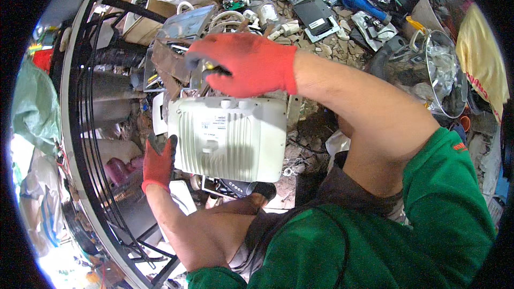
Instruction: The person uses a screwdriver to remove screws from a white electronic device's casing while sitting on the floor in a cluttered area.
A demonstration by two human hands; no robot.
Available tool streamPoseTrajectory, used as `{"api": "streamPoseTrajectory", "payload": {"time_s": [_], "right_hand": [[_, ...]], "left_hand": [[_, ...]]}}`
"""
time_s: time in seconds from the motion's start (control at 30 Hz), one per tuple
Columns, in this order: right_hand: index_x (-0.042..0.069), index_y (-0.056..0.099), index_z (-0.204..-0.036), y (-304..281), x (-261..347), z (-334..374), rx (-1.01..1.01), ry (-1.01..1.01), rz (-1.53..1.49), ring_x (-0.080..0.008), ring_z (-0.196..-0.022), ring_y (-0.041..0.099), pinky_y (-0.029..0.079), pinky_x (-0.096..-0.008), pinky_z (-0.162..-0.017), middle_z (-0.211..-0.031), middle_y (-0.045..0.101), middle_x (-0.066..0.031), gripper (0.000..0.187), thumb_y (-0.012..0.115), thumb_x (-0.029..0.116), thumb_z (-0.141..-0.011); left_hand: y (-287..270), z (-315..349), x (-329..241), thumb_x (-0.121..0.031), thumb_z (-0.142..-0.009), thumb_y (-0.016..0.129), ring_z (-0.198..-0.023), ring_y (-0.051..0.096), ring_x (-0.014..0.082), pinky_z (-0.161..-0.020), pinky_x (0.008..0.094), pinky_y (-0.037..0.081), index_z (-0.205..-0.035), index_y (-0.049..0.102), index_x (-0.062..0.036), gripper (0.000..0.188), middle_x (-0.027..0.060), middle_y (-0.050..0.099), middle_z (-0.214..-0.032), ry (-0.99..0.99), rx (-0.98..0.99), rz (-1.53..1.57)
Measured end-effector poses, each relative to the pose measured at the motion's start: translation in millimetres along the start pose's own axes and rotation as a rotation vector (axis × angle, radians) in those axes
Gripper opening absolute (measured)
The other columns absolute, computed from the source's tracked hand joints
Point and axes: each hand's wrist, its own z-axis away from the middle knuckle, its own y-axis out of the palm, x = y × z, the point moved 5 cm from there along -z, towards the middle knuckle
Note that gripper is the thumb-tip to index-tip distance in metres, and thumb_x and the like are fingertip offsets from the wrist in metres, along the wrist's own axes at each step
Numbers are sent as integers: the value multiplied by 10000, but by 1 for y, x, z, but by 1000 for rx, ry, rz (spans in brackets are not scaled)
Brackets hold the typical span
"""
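Observation:
A white ribbed casing point(230, 142) with a small label and two round knobs along its far edge lies in front of me, above my legs. My left hand point(159, 163), in a red glove with dark fingertips, is at its left edge. The thumb side meets the casing while the other fingers point away from it, apart. Over the far edge hovers my right hand point(243, 64), also red-gloved, with its fingers curled toward the thumb. Something small and yellowish shows between them, but I cannot make out what it is.
A black metal frame point(80, 128) stands along the left. Beyond the casing lie rubble, cables and electronic parts, among them a dark flat panel point(316, 16) and a blue cylindrical object point(364, 6). At the right is a bucket point(444, 75) with clear plastic inside, beside a yellow sack point(482, 59).

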Motion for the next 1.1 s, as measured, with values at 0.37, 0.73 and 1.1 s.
{"api": "streamPoseTrajectory", "payload": {"time_s": [0.37,0.73,1.1], "right_hand": [[21,569,-1205,22,-27,26,133,158,-97,-333,-1072,592,456,-393,-937,-1160,608,-213,417,590,197,-828],[22,471,-1337,91,-12,51,544,380,195,-342,-1073,613,470,-413,-926,-1154,626,-242,759,680,506,-791],[69,389,-1438,114,-20,55,593,554,-16,-201,-685,636,526,-344,-600,-950,673,-141,896,733,514,-740]], "left_hand": [[46,-4,86,-399,-940,502,-1297,428,414,-1064,431,377,-1446,307,-11,667,358,391,-1382,256,405,-311],[87,16,103,-408,-974,401,-1021,612,403,-900,438,472,-1478,264,-68,624,319,599,-1111,378,478,-244],[135,26,108,-699,-927,227,-1113,574,420,-1013,423,398,-1138,600,105,911,294,620,-1130,-66,471,325]]}}
